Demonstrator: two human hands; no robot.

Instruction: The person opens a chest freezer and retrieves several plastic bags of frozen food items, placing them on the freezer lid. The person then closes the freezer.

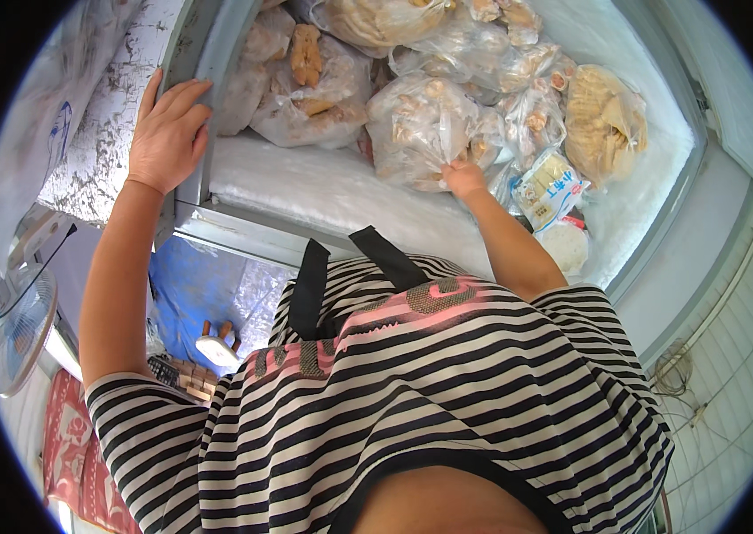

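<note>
A chest freezer (343, 180) with thick frost on its walls lies in front of me, filled with clear plastic bags of frozen food. My right hand (464, 177) reaches inside, its fingers closed on the near side of a knotted-looking clear bag (416, 123) of frozen meat pieces. To the left, my left hand (168, 137) lies palm down with fingers spread on the freezer's grey frame (183, 60), beside a scuffed white surface. Close to the right hand are a smaller bag of cut pieces (535, 123) and a printed food packet (550, 190).
A bag of yellowish folded food (603, 123) leans by the frosted right wall. Further left sits another meat bag (313, 107). An electric fan (19, 334), a small stool (217, 347) and a blue floor covering (189, 294) are at left. Coiled wire (673, 370) hangs at right.
</note>
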